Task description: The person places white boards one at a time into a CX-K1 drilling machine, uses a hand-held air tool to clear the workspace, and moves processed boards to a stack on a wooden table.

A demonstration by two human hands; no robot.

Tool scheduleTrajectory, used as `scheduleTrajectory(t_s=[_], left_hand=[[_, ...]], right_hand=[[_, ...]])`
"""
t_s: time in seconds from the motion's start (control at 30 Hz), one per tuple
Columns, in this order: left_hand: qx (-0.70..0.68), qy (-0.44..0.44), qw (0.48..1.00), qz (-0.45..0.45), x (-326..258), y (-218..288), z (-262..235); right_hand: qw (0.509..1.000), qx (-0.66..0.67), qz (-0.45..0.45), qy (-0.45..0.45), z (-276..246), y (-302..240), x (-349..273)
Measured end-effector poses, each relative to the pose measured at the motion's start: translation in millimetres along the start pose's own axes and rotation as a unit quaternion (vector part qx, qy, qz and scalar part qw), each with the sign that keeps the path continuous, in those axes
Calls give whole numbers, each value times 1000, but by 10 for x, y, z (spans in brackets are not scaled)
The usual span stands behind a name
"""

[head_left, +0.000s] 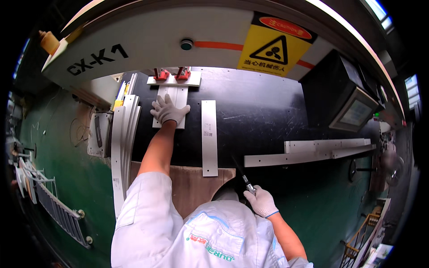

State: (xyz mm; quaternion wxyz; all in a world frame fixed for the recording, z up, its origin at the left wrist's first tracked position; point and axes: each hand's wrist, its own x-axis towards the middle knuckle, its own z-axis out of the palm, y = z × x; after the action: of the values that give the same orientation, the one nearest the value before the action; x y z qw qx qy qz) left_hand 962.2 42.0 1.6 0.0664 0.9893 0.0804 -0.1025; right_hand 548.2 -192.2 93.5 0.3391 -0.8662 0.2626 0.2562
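Observation:
My left hand [170, 110], in a pale knit glove, lies with fingers spread on a short white panel [181, 95] on the black worktop. Across the far end of that panel sits a white crosspiece [194, 79], with two red clamp-like parts [182, 73] over it. To the right of this hand, a separate white strip [209, 138] with small holes and a printed label lies lengthwise. My gloved right hand [262, 202] is closed around what looks like an air blow gun [248, 184], its thin dark nozzle pointing toward the worktop's front edge. The palm hides its handle.
Long white strips [123, 134] stand stacked at the left edge; more strips [308, 154] lie at the right front. A machine beam [156, 44] with a warning sign [277, 47] spans the far side. A screen [354, 109] stands at right. A brown board [192, 185] is before me.

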Motion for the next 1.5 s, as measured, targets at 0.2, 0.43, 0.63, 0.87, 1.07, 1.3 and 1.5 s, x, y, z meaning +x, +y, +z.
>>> scheduleTrajectory(t_s=[0.2, 0.43, 0.63, 0.87, 1.07, 1.3, 1.5], left_hand=[[-17, -31, 999, -19, -95, -81, -120], [-46, -62, 997, -26, -758, -297, -97], [-21, -52, 998, -24, -2777, -1119, 514], [-252, 90, 951, -155, -3700, -1816, 790], [-197, -3, 958, -207, -3093, -1395, 421], [-156, 36, 986, -55, -2162, -1879, 352], [-145, 106, 983, 27, -2643, -2714, 419]], right_hand=[[995, -44, -85, -29, -77, -647, 553], [995, -18, -93, -26, 43, -1054, 868], [992, -38, -120, -21, 143, -853, 780], [985, -84, -143, -43, 437, -638, 927], [972, -154, -174, -32, 708, -655, 925], [970, -167, -172, -34, 677, -694, 981], [964, -158, -209, 39, 609, -1114, 1061]])
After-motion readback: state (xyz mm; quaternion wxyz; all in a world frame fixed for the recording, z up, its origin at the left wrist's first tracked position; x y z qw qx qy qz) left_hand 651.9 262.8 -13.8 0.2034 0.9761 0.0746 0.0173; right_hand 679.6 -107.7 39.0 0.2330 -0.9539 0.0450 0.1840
